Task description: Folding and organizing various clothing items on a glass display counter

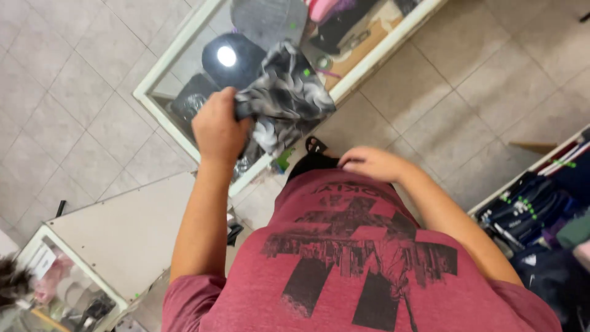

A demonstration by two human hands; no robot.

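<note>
Above the glass display case (184, 46), the left hand (218, 126) is clenched around a grey patterned cloth (286, 92); the right hand (372, 163), fingers loosely curled, rests on the red shirt (362, 258).

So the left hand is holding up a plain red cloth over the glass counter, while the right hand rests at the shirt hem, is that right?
Not quite. The head view shows the cloth in the left hand is patterned grey, black and white, not plain red. The rest holds: glass counter below, right hand at the shirt hem.
</note>
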